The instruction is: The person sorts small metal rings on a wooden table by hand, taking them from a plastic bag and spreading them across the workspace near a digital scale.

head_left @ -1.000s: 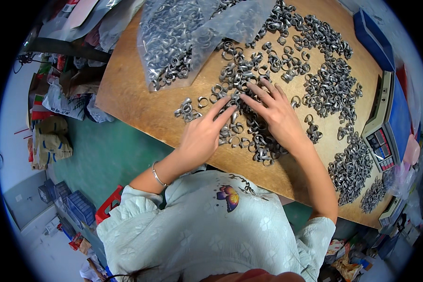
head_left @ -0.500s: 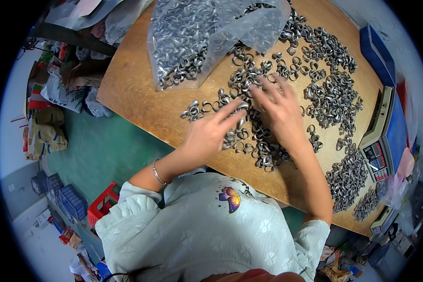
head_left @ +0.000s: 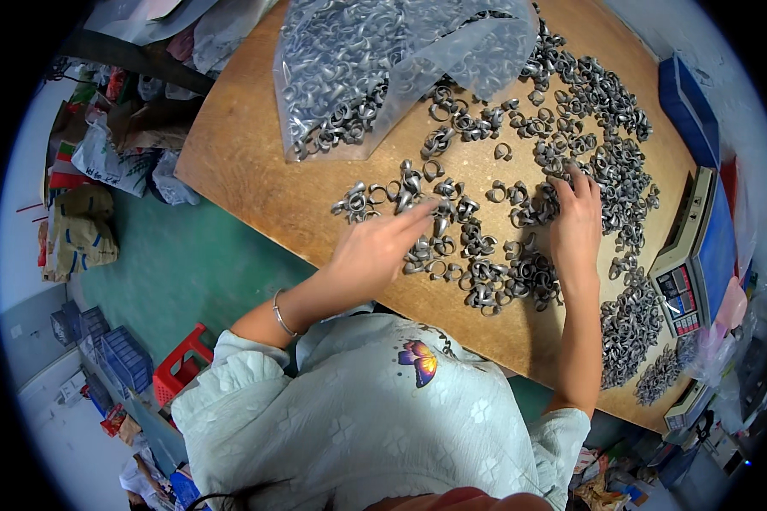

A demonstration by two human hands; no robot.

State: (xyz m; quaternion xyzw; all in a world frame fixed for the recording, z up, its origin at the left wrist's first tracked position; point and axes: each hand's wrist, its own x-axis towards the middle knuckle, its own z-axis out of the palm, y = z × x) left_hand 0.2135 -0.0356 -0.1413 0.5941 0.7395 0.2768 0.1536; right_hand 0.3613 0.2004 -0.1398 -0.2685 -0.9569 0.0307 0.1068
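Many grey metal rings lie in loose clusters on a wooden table [head_left: 239, 153]. My left hand [head_left: 375, 247] reaches out with its fingers stretched, their tips touching the near cluster of rings [head_left: 479, 245]. My right hand [head_left: 578, 226] rests farther right, fingers apart and bent downward over the edge of the large right-hand pile of rings [head_left: 618, 166]. Its fingertips touch rings there, and no ring shows lifted in it. A clear plastic bag [head_left: 341, 77] full of the same rings lies open at the far side, some rings spilling near its mouth.
Along the right edge stand a blue tray [head_left: 689, 111] and a digital scale [head_left: 682, 289]. Smaller ring heaps [head_left: 631, 332] lie near the scale. A red plastic stool [head_left: 181, 364] and blue crates [head_left: 128, 362] stand on the green floor at left.
My right hand has moved to the right, from the middle cluster to the large pile, and some rings have shifted with it. My left hand has stayed nearly in place.
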